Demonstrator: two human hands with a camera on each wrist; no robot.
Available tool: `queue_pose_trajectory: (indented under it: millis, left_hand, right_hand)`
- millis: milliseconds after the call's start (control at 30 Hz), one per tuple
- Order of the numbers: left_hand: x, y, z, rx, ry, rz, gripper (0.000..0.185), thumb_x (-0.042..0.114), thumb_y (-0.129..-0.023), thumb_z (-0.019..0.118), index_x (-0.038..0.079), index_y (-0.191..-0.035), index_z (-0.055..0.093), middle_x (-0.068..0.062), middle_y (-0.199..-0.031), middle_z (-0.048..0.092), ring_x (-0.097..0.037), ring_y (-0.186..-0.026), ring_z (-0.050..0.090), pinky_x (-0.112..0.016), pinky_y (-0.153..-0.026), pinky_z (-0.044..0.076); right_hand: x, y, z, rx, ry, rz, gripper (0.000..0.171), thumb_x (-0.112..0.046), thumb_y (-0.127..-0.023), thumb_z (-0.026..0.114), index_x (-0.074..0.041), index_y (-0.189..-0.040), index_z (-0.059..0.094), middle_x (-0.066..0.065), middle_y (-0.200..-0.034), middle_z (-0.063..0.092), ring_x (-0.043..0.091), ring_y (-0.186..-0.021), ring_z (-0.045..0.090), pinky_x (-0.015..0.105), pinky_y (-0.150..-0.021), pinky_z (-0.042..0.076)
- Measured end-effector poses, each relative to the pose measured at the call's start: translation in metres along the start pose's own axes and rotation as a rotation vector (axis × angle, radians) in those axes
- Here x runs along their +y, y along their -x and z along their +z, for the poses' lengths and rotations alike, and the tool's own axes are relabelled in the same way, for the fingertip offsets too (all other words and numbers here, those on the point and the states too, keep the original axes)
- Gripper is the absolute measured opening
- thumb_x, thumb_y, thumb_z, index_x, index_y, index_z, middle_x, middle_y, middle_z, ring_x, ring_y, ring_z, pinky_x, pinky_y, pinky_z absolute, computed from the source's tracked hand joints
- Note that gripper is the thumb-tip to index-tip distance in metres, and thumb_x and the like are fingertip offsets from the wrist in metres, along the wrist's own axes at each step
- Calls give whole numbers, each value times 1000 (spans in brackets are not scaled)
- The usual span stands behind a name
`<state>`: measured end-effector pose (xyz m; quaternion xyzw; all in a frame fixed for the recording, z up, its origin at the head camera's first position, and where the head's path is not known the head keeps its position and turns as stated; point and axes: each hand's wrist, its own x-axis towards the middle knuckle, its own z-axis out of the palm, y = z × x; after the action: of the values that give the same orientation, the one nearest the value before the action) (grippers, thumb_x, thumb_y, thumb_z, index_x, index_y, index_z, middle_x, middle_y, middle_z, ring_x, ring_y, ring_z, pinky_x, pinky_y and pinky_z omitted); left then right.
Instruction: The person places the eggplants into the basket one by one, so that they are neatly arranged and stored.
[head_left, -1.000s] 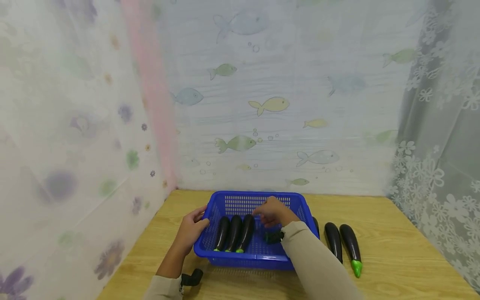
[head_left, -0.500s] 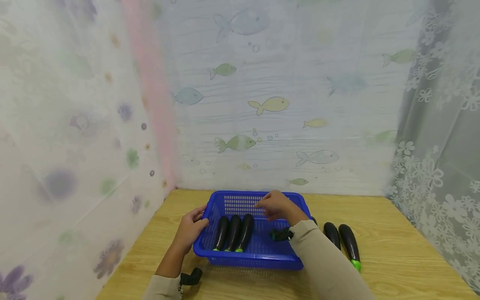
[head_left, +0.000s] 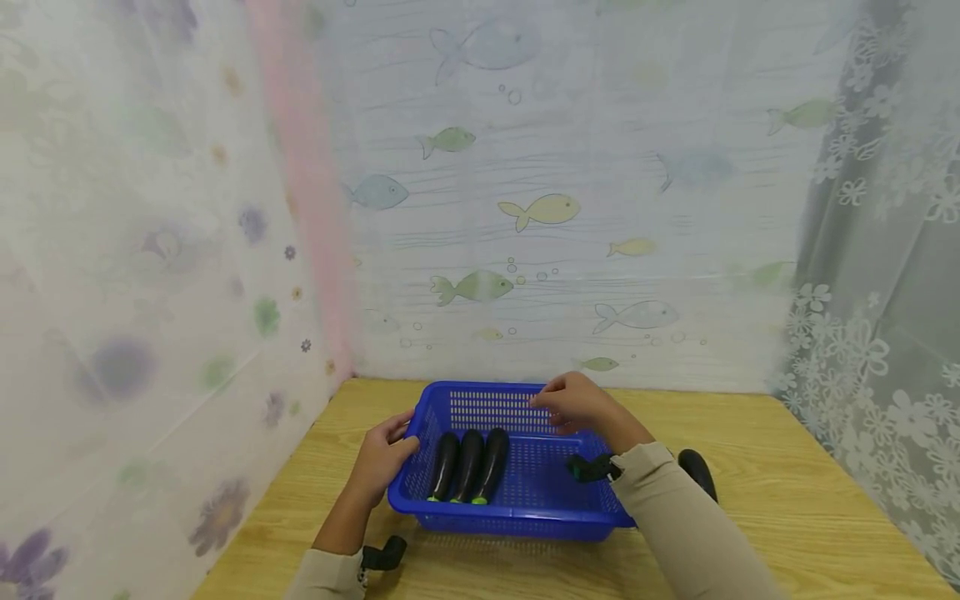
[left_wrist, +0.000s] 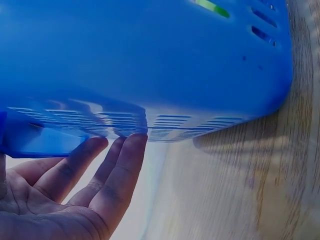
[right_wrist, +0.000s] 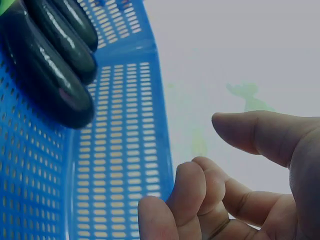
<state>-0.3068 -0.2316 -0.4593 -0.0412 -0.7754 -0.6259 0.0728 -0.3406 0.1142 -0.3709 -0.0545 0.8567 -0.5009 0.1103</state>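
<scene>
A blue plastic basket (head_left: 517, 523) with slotted walls stands on the table. Three dark eggplants (head_left: 469, 465) with green stem ends lie side by side in its left half; the right wrist view shows the same eggplants (right_wrist: 55, 65) against the slotted floor. At the left rim my left hand (head_left: 385, 458) holds the basket, thumb over the edge and fingers against the outer wall, as its fingers (left_wrist: 122, 170) show in the left wrist view. Above the basket's right part hangs my right hand (head_left: 585, 406), holding nothing, thumb and fingers apart and loosely bent.
Right of the basket another eggplant (head_left: 697, 472) lies on the wooden table (head_left: 795, 500), partly hidden by my right sleeve (head_left: 690, 517). A fish-patterned curtain (head_left: 570, 275) hangs behind, with a flowered one (head_left: 187, 350) on the left.
My right hand has moved right and slightly up, away from the eggplants in the basket. The right sleeve now covers more of those on the table. My left hand stays at the rim.
</scene>
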Motion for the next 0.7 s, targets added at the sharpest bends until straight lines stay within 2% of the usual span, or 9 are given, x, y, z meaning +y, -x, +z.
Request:
queue_pose_trajectory:
  millis: [133, 333, 500, 700]
  left_hand:
    - [2, 0, 1, 2, -1, -5, 61, 8, -88, 67, 7, -147, 57, -22, -134, 68, -34, -112, 70, -47, -90, 61]
    - [4, 2, 1, 5, -12, -11, 61, 9, -88, 66, 7, -148, 56, -22, -134, 68, -34, -111, 71, -48, -89, 61]
    - [5, 2, 1, 5, -11, -17, 60, 9, -88, 66, 7, -148, 56, -22, -135, 67, -33, -111, 71, -48, -88, 61]
    - [7, 3, 1, 2, -10, -12, 59, 9, -90, 66, 8, -148, 56, -22, -135, 67, -34, -111, 71, -49, -89, 61]
  right_hand:
    - [3, 6, -11, 1, 2, -9, 39, -31, -93, 76, -5, -122, 70, 19, -124, 65, 32, -93, 69, 45, -78, 64]
    - [2, 20, -29, -1, -5, -11, 38, -30, -96, 73, -5, -124, 68, 18, -113, 66, 26, -88, 69, 43, -76, 63]
    - [6, 30, -45, -1, 38, -34, 41, -31, -97, 71, -4, -128, 66, 23, -121, 66, 24, -89, 70, 45, -79, 63]
    - [13, 40, -61, -1, 30, -52, 41, -31, -98, 70, -3, -128, 67, 18, -116, 68, 24, -87, 70, 42, -76, 63]
